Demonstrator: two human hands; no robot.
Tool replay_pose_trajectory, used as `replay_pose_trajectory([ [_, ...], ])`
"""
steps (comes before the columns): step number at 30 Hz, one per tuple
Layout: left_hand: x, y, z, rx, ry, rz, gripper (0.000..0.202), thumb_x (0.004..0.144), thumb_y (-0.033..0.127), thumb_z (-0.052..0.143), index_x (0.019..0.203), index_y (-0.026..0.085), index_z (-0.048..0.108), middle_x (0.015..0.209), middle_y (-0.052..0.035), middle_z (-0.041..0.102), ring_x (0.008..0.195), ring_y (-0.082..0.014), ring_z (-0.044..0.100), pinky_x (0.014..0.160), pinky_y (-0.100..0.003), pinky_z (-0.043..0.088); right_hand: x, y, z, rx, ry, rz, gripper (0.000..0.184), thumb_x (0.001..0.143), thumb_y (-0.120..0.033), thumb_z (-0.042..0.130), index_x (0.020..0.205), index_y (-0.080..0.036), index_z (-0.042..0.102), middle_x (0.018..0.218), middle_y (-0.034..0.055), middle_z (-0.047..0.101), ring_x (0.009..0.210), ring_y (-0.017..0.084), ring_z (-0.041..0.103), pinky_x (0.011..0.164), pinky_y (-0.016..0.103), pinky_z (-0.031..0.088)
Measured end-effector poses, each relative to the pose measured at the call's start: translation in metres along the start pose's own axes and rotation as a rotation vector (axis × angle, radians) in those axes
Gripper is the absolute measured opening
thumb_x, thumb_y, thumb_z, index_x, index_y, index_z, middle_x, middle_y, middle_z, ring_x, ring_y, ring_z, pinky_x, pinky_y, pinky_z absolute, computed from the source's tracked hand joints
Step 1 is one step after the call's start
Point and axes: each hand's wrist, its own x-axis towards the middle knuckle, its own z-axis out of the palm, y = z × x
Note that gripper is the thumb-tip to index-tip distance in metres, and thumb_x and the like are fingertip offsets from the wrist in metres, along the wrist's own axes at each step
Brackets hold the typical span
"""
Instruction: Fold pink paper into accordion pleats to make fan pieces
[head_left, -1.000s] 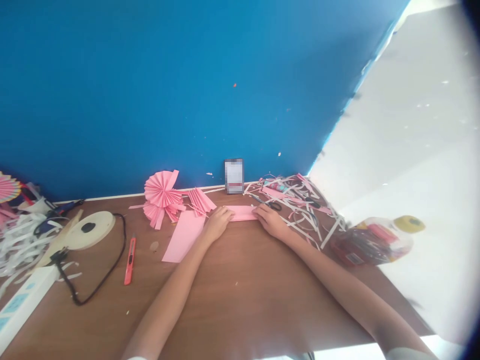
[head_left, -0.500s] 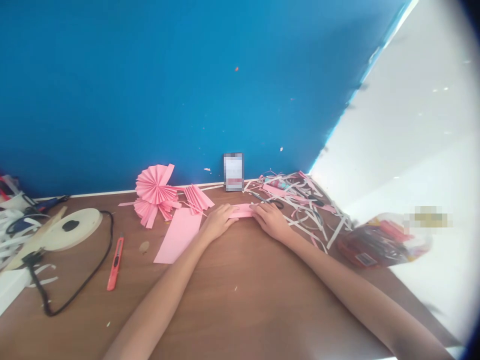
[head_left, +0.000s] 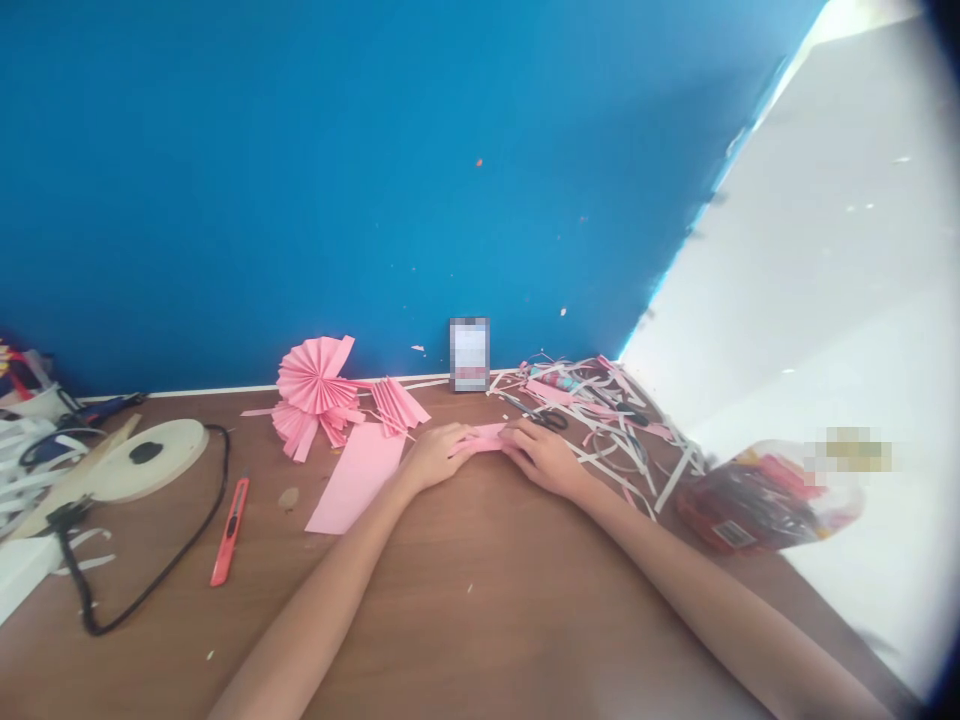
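Note:
A narrow strip of folded pink paper (head_left: 489,437) stretches between my two hands, just above or on the brown table. My left hand (head_left: 441,455) grips its left end, fingers closed over the edge. At the other end my right hand (head_left: 546,455) pinches the paper with curled fingers. Left of my left hand lies a flat pink sheet (head_left: 360,480), partly under my forearm in view. Behind that sheet stand pleated pink paper fans (head_left: 319,375), and a smaller pleated piece (head_left: 397,403) sits beside them.
A red box cutter (head_left: 229,532) lies at the left, near a black cable (head_left: 161,575) and a round cream disc (head_left: 154,460). A phone (head_left: 469,355) leans against the blue wall. Scissors (head_left: 551,418) and paper scraps (head_left: 600,400) lie right, with a plastic bag (head_left: 765,500) beyond.
The pink strip has tilted slightly and shows a fold edge near my left hand. Both hands keep hold of it. The whole view has shifted a little downward in the picture.

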Motion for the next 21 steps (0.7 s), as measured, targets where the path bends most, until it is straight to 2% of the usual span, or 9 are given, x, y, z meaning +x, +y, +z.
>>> replay_pose_trajectory([
  [7,0.0024,-0.0032,-0.0007,-0.086,-0.011,-0.014,0.026,0.095,0.029,0.041,0.109,0.026,0.063,0.109,-0.0014,0.064,0.102,-0.0171,0.060,0.091,-0.030,0.045,-0.0002,0.0032,0.0018,0.005,0.000,-0.019,0.024,0.096,-0.027,0.042,0.110,-0.023,0.061,0.114,0.0087,0.061,0.104,0.020,0.059,0.088,0.033,0.048],
  [17,0.0018,-0.0009,0.0015,0.103,0.015,0.059,0.022,0.092,0.024,0.046,0.102,0.024,0.065,0.104,-0.0047,0.064,0.101,-0.0205,0.055,0.091,-0.037,0.042,-0.0005,0.0084,0.0091,-0.092,-0.031,-0.018,0.029,0.097,-0.029,0.039,0.112,-0.023,0.063,0.102,0.0094,0.067,0.097,0.022,0.057,0.084,0.037,0.043],
  [21,0.0014,-0.0012,0.0024,0.122,0.013,0.074,0.021,0.092,0.033,0.049,0.102,0.024,0.065,0.101,-0.0041,0.063,0.098,-0.0203,0.054,0.089,-0.035,0.042,-0.0013,0.0076,0.0091,-0.145,-0.030,0.013,0.032,0.097,-0.029,0.037,0.122,-0.020,0.057,0.103,0.0109,0.067,0.098,0.024,0.057,0.084,0.038,0.042],
])
